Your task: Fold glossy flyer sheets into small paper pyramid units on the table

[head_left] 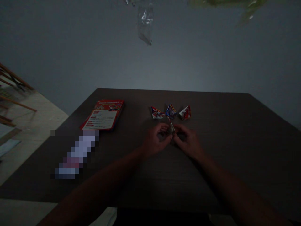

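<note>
Between my two hands, over the middle of the table, is a piece of folded paper (171, 125), seen nearly edge-on as a thin red-and-white strip. My left hand (157, 138) pinches it from the left, and my right hand (188, 139) grips its right side, with the fingertips of both hands close together. Just beyond stand several folded paper shapes in a row: a red-and-white one (157, 113) on the left, a blue one (171, 110) in the middle and another red-and-white one (185, 113) on the right.
On the left of the dark table (223, 125) lies a stack of red printed sheets (102, 116). A pixelated, blurred-out object (77, 153) is in front of it. A grey wall (199, 62) rises behind the table, with a clear plastic bag (145, 23) on it.
</note>
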Action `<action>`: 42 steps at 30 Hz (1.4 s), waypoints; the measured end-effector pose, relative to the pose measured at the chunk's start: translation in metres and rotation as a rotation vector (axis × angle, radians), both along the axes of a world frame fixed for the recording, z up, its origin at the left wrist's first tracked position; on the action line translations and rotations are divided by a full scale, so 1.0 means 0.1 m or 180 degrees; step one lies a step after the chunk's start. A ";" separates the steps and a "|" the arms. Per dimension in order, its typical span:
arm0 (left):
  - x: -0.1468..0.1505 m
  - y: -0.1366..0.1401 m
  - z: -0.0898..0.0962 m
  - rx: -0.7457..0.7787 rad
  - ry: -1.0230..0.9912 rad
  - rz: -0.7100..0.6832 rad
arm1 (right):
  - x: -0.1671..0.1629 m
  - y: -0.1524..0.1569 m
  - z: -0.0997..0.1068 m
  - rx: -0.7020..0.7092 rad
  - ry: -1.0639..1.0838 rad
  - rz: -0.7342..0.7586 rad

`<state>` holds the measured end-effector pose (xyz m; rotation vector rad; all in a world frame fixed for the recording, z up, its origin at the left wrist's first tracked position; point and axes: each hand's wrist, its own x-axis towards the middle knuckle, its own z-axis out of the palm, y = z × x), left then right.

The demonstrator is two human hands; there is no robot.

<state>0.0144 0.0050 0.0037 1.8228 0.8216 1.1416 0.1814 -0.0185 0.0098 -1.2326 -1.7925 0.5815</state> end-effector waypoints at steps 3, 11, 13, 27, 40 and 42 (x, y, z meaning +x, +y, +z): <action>-0.01 -0.01 0.01 0.0039 -0.0013 0.0005 | 0.00 0.00 -0.01 -0.0142 0.0183 0.0044; -0.05 0.01 0.06 -0.0210 -0.0302 -0.0256 | 0.01 0.00 0.00 -0.0448 0.0582 0.0216; -0.06 0.02 0.05 -0.0345 -0.0281 -0.0238 | 0.01 0.00 -0.01 -0.0510 0.0685 0.0228; -0.12 0.16 -0.06 -0.0656 -0.0601 -0.0633 | 0.06 0.09 -0.12 -0.1142 0.1707 0.0294; -0.07 0.09 -0.06 -0.0936 -0.0326 -0.0305 | 0.06 0.10 -0.12 -0.1598 0.2243 0.0158; -0.07 0.07 -0.05 -0.0753 -0.0197 -0.0108 | 0.05 0.10 -0.12 -0.1707 0.2345 0.0182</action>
